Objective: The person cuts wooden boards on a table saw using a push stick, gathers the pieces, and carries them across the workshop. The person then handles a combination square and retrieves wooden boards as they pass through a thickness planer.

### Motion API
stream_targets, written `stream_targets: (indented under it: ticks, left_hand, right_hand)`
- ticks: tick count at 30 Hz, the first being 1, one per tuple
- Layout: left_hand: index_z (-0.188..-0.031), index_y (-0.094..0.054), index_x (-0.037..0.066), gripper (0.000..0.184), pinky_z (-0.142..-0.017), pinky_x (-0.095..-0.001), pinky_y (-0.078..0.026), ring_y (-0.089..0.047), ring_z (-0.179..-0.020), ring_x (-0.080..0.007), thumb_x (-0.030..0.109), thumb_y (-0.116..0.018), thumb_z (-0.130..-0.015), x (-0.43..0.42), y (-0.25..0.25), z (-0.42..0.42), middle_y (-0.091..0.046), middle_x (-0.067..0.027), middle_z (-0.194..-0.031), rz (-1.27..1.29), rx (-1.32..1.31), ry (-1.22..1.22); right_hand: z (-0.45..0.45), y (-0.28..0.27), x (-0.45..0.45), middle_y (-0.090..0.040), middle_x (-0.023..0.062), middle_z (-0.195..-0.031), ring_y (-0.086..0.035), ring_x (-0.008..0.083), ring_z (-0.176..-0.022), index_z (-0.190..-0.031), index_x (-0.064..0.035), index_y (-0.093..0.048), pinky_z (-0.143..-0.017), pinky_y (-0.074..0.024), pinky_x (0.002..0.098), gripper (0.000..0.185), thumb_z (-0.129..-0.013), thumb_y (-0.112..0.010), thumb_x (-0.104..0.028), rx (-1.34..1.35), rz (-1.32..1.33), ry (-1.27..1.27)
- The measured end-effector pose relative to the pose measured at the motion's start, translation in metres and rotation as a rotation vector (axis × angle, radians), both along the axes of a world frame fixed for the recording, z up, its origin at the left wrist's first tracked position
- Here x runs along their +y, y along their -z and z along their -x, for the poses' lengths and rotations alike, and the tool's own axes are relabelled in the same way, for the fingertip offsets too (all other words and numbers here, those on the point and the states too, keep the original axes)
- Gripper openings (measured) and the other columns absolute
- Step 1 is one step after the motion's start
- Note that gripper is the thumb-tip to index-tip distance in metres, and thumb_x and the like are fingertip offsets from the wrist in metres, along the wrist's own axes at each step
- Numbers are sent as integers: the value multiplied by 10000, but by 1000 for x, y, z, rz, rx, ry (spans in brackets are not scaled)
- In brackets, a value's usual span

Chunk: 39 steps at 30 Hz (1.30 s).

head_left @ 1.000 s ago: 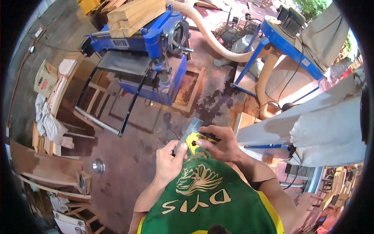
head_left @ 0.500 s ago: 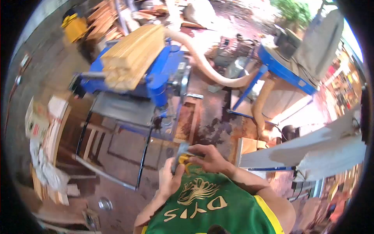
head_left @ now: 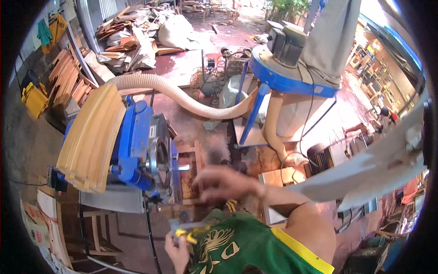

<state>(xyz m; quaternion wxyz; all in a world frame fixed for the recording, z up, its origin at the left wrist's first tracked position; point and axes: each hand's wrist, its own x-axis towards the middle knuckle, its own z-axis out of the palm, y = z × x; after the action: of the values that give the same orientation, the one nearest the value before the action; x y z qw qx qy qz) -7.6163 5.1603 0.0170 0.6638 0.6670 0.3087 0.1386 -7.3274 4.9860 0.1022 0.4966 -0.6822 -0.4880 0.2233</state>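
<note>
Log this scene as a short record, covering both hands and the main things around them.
Left hand: gripping a yellow tool
Right hand: away from the tool, fingers spread; blurred, nothing visible in it
Clothing: green jersey with yellow trim
Machine: blue, ahead and to the left, with a handwheel on its side
Boards: stacked on top of the machine
Hose: pale, ribbed, curving from behind the boards toward a blue stand

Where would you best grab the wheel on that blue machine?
Probably by its silvery handle, coming from the right: it juts out from the wheel towards the right hand, with bare room around its end to wrap a grip.
</note>
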Motion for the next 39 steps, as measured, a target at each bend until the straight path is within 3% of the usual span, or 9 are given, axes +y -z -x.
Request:
stream_targets:
  ticks: [1, 2, 8, 25, 29, 32, 33, 36, 39]
  left_hand:
    - [-1061, -590, 2, 211, -531, -206, -393, -480, -616, -33, 189, -625, -972, -7, -1, -12, -564, -5, -802, -58, -52, -90]
    - [-1251, -636, 8, 476, -833, -424, -518, -662, -996, -336, 402, -612, -984, -14, -61, -28, -685, -212, -1135, -315, 337, -38]
    - [-1265, -582, 45, 342, -582, -270, -423, -557, -687, -118, 311, -546, -1055, -32, 58, -11, -623, -40, -779, -182, 291, -551]
    - [-828, -551, 48, 291, -480, -237, -343, -460, -564, -44, 252, -586, -1032, -151, 64, -111, -524, 33, -661, -27, 324, -920]
    - [-884, -594, 16, 280, -509, -245, -396, -506, -576, -61, 260, -587, -1020, -142, 18, -124, -574, -1, -672, -2, 385, -943]
    - [-950, -625, 6, 262, -557, -268, -423, -528, -612, -75, 262, -604, -1000, -134, -5, -121, -592, -12, -682, -86, 367, -948]
    - [-970, -633, 2, 257, -562, -275, -430, -533, -615, -82, 257, -609, -994, -131, -12, -116, -600, -19, -687, -78, 359, -950]
    - [-1064, -655, -6, 259, -591, -303, -459, -552, -629, -108, 235, -636, -972, -130, -20, -88, -632, -55, -711, -304, 413, -857]
    - [-1154, -664, 13, 331, -574, -348, -474, -583, -601, -155, 279, -659, -957, -139, -8, -39, -633, -138, -703, -217, 374, -795]
  right_hand:
    - [-63, -4, -20, -632, 120, -1090, -607, 282, -1054, -1174, -38, -647, -933, -482, 409, 471, -789, -849, -217, -286, 268, 233]
    - [-130, -14, -38, -639, 107, -969, -618, 283, -931, -1157, -54, -641, -848, -487, 421, 491, -753, -846, -242, -506, 101, 423]
    - [-531, -57, -159, -589, 214, -1197, -513, 409, -1188, -1263, -2, -572, -956, -410, 592, 578, -808, -696, -336, -1546, 717, 1338]
    - [-806, -89, -219, -657, 239, -1222, -647, 411, -1113, -1249, -7, -640, -878, -527, 559, 688, -910, -577, -602, -1212, 1172, 1269]
    - [-784, -86, -200, -674, 243, -1196, -659, 393, -1096, -1244, 4, -647, -880, -532, 538, 707, -918, -561, -617, -1234, 972, 1245]
    - [-702, -36, -158, -707, 264, -1081, -698, 391, -965, -1238, -22, -663, -844, -540, 507, 671, -939, -549, -611, -1460, -63, 1194]
    - [-595, -22, -113, -689, 231, -1115, -668, 347, -1020, -1196, 31, -648, -882, -518, 444, 507, -981, -592, -425, -900, 171, 1247]
    - [-528, 277, -102, -667, 66, -1052, -619, 138, -875, -1221, -75, -607, -743, -512, 356, 284, -1025, -547, -272, -1382, -67, 720]
    - [-142, 184, -15, -699, 68, -950, -647, 152, -810, -973, 7, -698, -752, -542, 313, 91, -913, -650, -41, 80, 200, -193]
